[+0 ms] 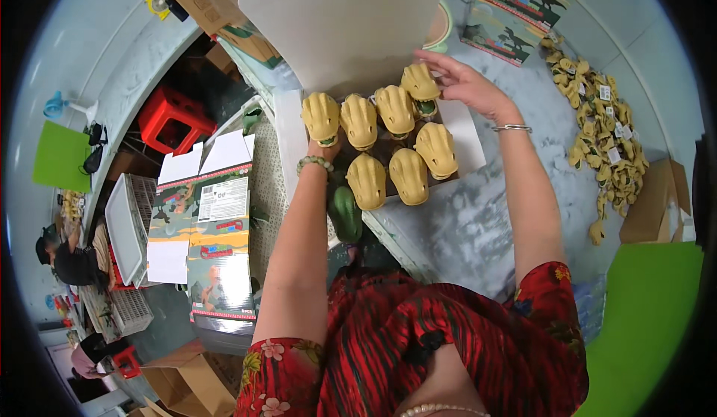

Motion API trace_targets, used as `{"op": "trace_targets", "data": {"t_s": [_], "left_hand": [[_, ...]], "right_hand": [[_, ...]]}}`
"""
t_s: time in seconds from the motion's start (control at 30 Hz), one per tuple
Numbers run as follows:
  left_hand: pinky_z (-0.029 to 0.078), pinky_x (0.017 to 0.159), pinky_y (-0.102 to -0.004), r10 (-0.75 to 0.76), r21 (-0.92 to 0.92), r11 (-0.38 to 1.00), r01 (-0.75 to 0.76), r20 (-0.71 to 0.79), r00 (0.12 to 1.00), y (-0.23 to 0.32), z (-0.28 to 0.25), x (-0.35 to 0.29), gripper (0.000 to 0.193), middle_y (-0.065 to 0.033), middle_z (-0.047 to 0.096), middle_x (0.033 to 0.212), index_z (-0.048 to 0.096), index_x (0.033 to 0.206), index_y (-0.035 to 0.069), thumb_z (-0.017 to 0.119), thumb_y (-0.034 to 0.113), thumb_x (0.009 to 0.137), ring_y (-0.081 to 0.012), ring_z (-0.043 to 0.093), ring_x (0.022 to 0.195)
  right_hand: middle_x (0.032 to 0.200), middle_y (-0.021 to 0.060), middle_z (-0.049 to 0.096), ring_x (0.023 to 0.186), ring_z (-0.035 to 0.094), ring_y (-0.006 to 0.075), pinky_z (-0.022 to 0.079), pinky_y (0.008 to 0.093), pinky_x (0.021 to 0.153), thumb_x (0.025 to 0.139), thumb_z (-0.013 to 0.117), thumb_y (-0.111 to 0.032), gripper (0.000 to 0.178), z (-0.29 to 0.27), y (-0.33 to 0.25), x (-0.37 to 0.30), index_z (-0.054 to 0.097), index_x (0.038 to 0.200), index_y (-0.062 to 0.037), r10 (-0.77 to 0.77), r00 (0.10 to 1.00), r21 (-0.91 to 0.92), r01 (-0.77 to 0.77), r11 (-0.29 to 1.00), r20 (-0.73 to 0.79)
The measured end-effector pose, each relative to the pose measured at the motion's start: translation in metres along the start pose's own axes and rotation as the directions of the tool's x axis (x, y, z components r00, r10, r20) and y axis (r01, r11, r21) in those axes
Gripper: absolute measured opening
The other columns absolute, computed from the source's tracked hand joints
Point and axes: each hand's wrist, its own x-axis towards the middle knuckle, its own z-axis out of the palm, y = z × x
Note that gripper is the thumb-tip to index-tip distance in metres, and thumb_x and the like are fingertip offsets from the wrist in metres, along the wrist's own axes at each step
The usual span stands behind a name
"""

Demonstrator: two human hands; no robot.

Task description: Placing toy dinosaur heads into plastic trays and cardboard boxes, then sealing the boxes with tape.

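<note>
Several tan toy dinosaur heads (358, 122) sit in two rows in an open box (467, 137) with a raised pale lid (343, 25). My left hand (326, 149), with a beaded bracelet at its wrist, is closed at the leftmost toy dinosaur head (320, 117); that toy hides most of its fingers. At the far right corner of the box, my right hand (472, 88) is open, fingers stretched toward the lid. Its thumb side is beside a tilted toy dinosaur head (420, 82) that shows a green mouth.
A pile of tan tagged toy pieces (605, 133) lies right on the marble-patterned table (485, 219). Printed boxes (508, 25) stand behind. At left are flattened printed cartons (216, 230), a green toy (346, 215) and a red stool (175, 120). Other people (71, 256) are farther left.
</note>
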Motion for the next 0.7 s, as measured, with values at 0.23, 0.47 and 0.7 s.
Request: {"op": "trace_targets", "data": {"t_s": [0.23, 0.47, 0.7], "left_hand": [[0.032, 0.081, -0.0396, -0.148, -0.4, 0.896, 0.192, 0.139, 0.979, 0.001, 0.0, -0.02, 0.029, -0.0142, 0.044, 0.101, 0.049, 0.097, 0.003, 0.049, 0.009, 0.069, -0.0305, 0.041, 0.089], [0.039, 0.072, -0.0269, -0.331, -0.468, 0.43, 0.772, 0.714, 0.617, 0.076, -0.132, -0.02, 0.026, -0.0071, 0.053, 0.095, 0.049, 0.101, 0.0, 0.05, 0.01, 0.077, -0.0143, 0.047, 0.083], [0.038, 0.084, -0.0318, -0.064, -0.306, 0.95, 0.059, -0.006, 0.998, 0.087, -0.162, 0.028, 0.046, -0.0187, 0.047, 0.11, 0.044, 0.111, 0.0, 0.057, 0.024, 0.074, -0.0263, 0.045, 0.103]], "right_hand": [[0.112, 0.018, 0.043, 0.099, 0.046, 0.0256, 0.039, 0.0324, 0.08, 0.077, 0.046, -0.034, 0.047, 0.022, -0.024, -0.001, 0.042, 0.115, -0.0075, 0.072, 0.997, -0.629, -0.039, 0.776, 0.027], [0.095, 0.018, 0.047, 0.092, 0.046, 0.031, 0.037, 0.0341, 0.081, 0.08, 0.043, -0.034, 0.041, 0.041, -0.007, -0.003, 0.045, 0.111, -0.0076, 0.042, 0.976, -0.762, -0.193, 0.618, -0.213], [0.095, 0.022, 0.048, 0.088, 0.048, 0.0354, 0.039, 0.0371, 0.079, 0.081, 0.04, -0.031, 0.037, 0.041, 0.009, 0.009, 0.047, 0.109, -0.007, -0.045, 0.968, -0.799, -0.179, 0.575, -0.248]]}}
